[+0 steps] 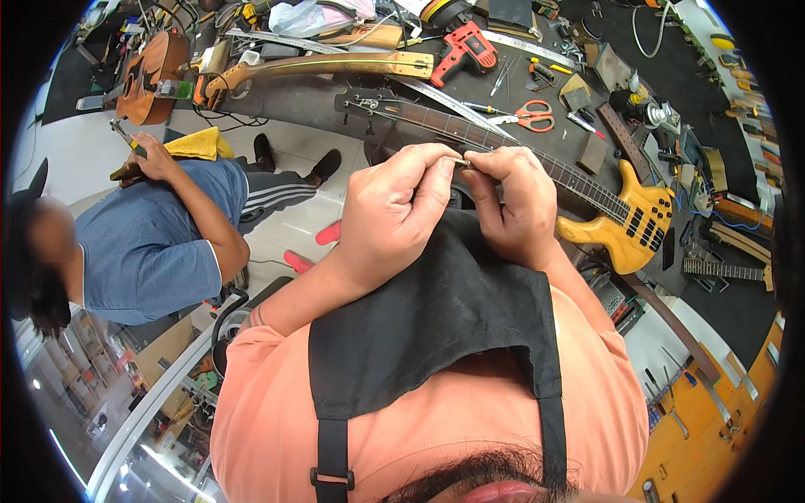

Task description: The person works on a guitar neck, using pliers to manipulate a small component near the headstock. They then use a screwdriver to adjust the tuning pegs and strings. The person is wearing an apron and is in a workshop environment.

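Both hands meet above my black apron, fingertips nearly touching. My left hand (pixel 402 210) is closed, thumb and forefinger pinching one end of a small thin metal piece (pixel 462 162). From the other side, the curled fingers of my right hand (pixel 513 197) grip the same piece. It is too small for me to tell its kind. Just beyond my hands lies a bass guitar with a yellow body (pixel 631 216), its long fretted neck (pixel 495 138) running left to a dark headstock (pixel 356 102).
Past the bass, the dark bench carries orange-handled scissors (pixel 534 116), a red power tool (pixel 463 54), a wooden neck (pixel 327 64), a steel ruler (pixel 457 105) and a wooden block (pixel 592 154). At left, a person in a blue shirt (pixel 155 239) holds a tool near an acoustic guitar (pixel 156 80).
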`<move>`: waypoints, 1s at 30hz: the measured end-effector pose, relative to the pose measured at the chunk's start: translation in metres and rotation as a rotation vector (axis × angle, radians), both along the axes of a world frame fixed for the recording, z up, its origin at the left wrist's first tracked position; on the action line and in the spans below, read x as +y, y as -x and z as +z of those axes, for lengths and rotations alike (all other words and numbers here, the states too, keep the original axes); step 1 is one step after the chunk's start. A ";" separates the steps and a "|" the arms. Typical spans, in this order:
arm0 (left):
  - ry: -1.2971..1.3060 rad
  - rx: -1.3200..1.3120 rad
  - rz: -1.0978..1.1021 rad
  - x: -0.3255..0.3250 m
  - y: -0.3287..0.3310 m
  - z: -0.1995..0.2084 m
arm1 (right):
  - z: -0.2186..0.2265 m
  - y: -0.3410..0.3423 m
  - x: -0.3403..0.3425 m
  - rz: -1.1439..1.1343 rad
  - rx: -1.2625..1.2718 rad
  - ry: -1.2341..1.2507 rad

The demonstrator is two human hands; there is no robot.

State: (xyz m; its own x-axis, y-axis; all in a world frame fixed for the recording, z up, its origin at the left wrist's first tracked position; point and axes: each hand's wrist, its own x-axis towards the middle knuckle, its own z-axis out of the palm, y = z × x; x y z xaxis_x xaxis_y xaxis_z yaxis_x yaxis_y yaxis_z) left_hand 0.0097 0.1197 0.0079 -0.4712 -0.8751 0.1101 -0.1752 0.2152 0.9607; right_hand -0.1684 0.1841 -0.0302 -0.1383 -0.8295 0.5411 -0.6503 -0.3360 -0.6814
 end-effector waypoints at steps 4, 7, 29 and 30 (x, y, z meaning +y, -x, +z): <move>-0.091 -0.004 -0.020 0.000 -0.001 0.000 | 0.006 -0.001 0.000 0.005 -0.002 -0.046; 0.335 -0.034 -0.152 -0.016 -0.003 -0.010 | 0.011 0.000 0.005 0.014 -0.088 -0.187; 0.402 -0.141 -0.232 -0.034 -0.011 -0.015 | 0.005 0.006 -0.004 0.118 0.015 -0.183; 0.488 -0.175 -0.236 -0.038 -0.010 -0.013 | 0.005 0.006 -0.004 0.127 0.035 -0.179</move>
